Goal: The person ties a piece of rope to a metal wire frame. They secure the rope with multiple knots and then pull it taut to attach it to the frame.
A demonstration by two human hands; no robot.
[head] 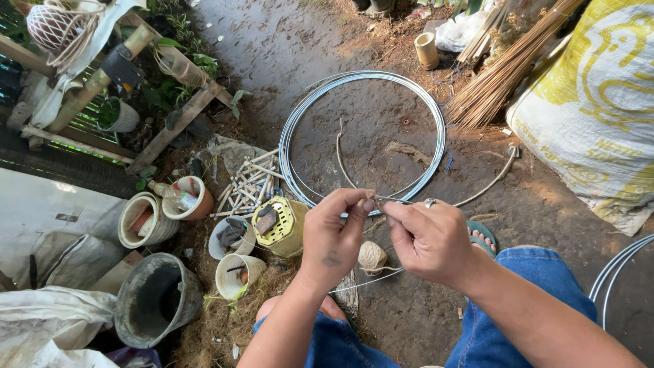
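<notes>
While both hands meet just above the near edge of the wire hoop (364, 133), the binding looks to be at an early stage. The left hand (334, 235) has thumb and forefinger pinched together on a short bit of twine and the wire at the hoop's rim, and the right hand (429, 238), which wears a ring, pinches the same wire just beside it, fingers closed on it. The hoop itself, several turns of thin grey wire, lies flat on the dirt ground (286, 48) in front of the person's knees. A ball of twine (372, 257) sits on the ground below the hands, still nearly full, so little of it seems used. No wrapped stretch shows along the rest of the hoop, which suggests most of the tying remains. A yellow plastic basket (281, 225) and some pots (235, 272) stand to the left.
</notes>
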